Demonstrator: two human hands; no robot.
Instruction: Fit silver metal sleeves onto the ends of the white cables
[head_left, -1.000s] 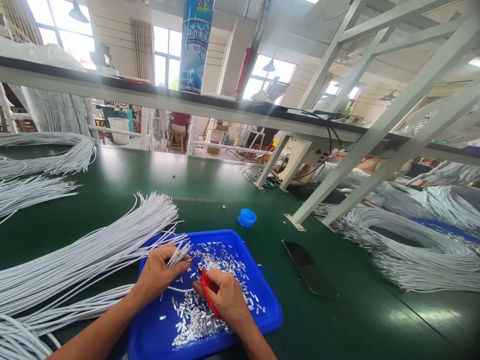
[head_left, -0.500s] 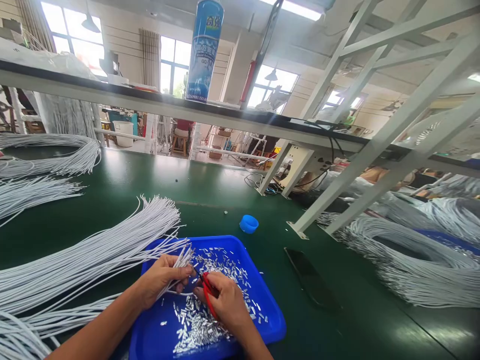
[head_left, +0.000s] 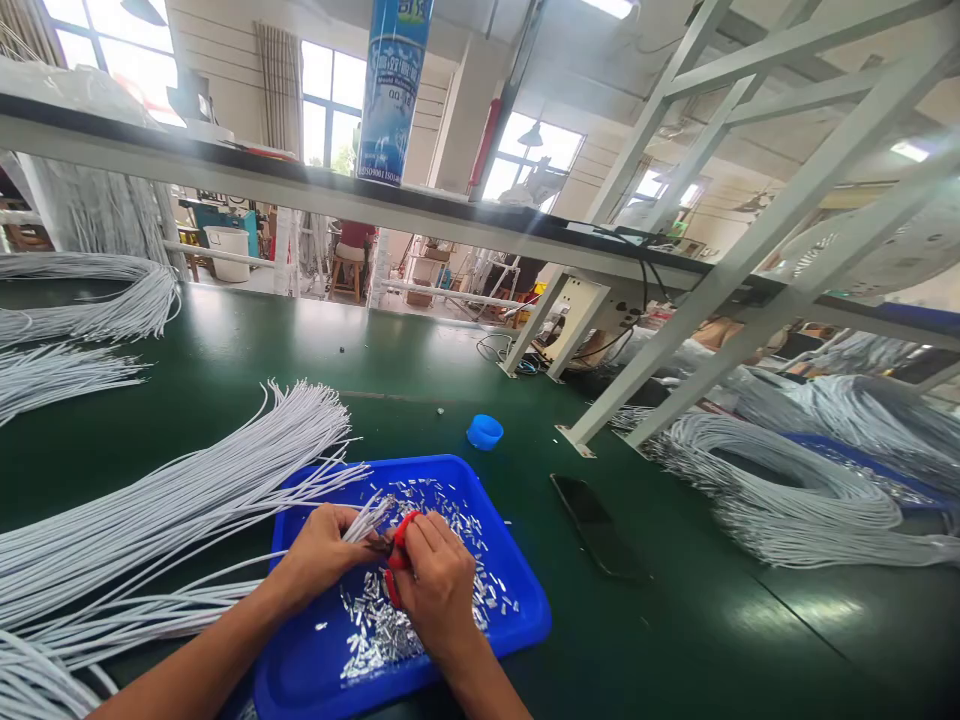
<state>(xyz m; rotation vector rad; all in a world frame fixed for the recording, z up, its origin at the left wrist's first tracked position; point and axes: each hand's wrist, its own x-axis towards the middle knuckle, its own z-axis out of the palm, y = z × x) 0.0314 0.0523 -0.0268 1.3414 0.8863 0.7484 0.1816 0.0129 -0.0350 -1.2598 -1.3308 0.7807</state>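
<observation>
My left hand [head_left: 322, 553] is closed on a small bunch of white cords [head_left: 369, 520], whose ends stick out over the blue tray [head_left: 517, 590]. My right hand [head_left: 435, 580] is closed on red-handled scissors [head_left: 397, 548], held right at the cord ends. Both hands hover over the tray, which holds several short white cut pieces [head_left: 382, 630]. The blades are mostly hidden between my hands.
A long sheaf of white cords [head_left: 165, 510] lies left of the tray on the green table [head_left: 300, 370]. A blue cap [head_left: 485, 431] and a dark phone [head_left: 596, 525] lie beyond and right. Coiled white cords [head_left: 795, 490] fill the right. White frame legs [head_left: 675, 350] stand behind.
My right hand has turned the scissors upward and closer to the cord ends. My left hand has shifted slightly, still gripping the bunch. The view has moved a little.
</observation>
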